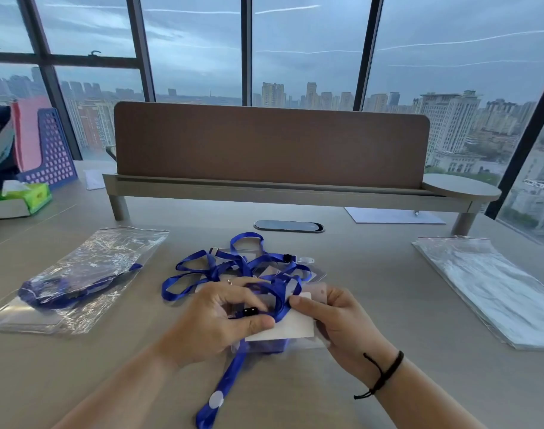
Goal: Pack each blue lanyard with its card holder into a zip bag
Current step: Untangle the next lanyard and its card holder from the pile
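A tangle of blue lanyards (pixel 216 267) with clear card holders lies at the middle of the desk. My left hand (pixel 215 317) grips one lanyard by its black clip, and the strap hangs down toward me (pixel 224 385). My right hand (pixel 335 317) pinches the clear card holder with a white card (pixel 290 325) inside it. On the left lies a zip bag (pixel 78 280) that holds a blue lanyard. A stack of empty zip bags (pixel 493 289) sits on the right.
A brown divider panel on a raised shelf (pixel 270 150) crosses the back of the desk. A tissue box (pixel 20 199) and a blue file rack (pixel 52 147) stand at the far left. A paper sheet (pixel 391 216) lies under the shelf at right.
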Tool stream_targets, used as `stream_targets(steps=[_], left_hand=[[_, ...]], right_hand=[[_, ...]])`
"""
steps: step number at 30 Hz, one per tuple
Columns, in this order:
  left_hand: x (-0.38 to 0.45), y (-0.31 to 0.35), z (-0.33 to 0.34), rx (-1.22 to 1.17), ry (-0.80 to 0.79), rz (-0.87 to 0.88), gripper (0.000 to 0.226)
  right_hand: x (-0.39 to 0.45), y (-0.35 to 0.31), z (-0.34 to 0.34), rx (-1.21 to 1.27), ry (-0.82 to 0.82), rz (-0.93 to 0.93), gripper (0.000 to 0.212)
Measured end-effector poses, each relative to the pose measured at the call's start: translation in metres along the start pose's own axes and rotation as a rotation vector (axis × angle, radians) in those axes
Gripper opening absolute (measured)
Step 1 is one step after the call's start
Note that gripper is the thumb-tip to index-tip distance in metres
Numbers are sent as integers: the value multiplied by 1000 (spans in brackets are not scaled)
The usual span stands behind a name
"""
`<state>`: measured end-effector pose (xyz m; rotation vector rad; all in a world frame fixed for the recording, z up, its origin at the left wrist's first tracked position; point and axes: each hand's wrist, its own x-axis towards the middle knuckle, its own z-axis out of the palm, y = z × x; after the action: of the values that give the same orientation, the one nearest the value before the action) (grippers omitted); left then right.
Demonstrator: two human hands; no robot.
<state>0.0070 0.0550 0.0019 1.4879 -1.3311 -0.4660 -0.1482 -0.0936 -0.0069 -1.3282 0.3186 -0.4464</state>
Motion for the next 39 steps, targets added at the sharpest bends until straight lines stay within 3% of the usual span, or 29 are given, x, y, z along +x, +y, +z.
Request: stream_targets(steps=[3, 8, 12, 16, 18, 20, 25, 30, 33, 36, 39], left_hand=[[1, 2, 11, -97, 156, -24, 16], [3, 1, 29, -301, 299, -31, 23], [9, 4, 36, -245, 346, -18, 29], [20, 4, 37, -102, 365, -67, 59], [28, 7, 37, -8, 335, -69, 59], [37, 13, 37, 20, 254, -67, 44], [59, 29, 52, -58, 43, -92, 30], [80, 36, 100, -50, -25, -49, 6], [94, 42, 129, -66, -69, -30, 8], [107, 46, 152, -119, -148, -16, 14], [119, 44, 170, -181, -249, -41, 21]], right_hand=[[-1, -5, 2, 60, 66, -44, 9], [0, -3, 3, 93, 178, -61, 16], [-1, -3, 7, 145, 206, -78, 19], [1, -4, 4, 239, 223, -55, 18], [1, -8, 0, 281, 240, -35, 18], [0, -11, -6, 301, 258, -13, 21], [-14, -17, -34, 246, 319, 13, 21], [-34, -26, -72, 351, 415, 12, 33], [-45, -32, -96, 525, 351, -12, 51], [-58, -40, -123, 600, 283, -47, 31], [-69, -45, -146, 557, 260, -86, 35]])
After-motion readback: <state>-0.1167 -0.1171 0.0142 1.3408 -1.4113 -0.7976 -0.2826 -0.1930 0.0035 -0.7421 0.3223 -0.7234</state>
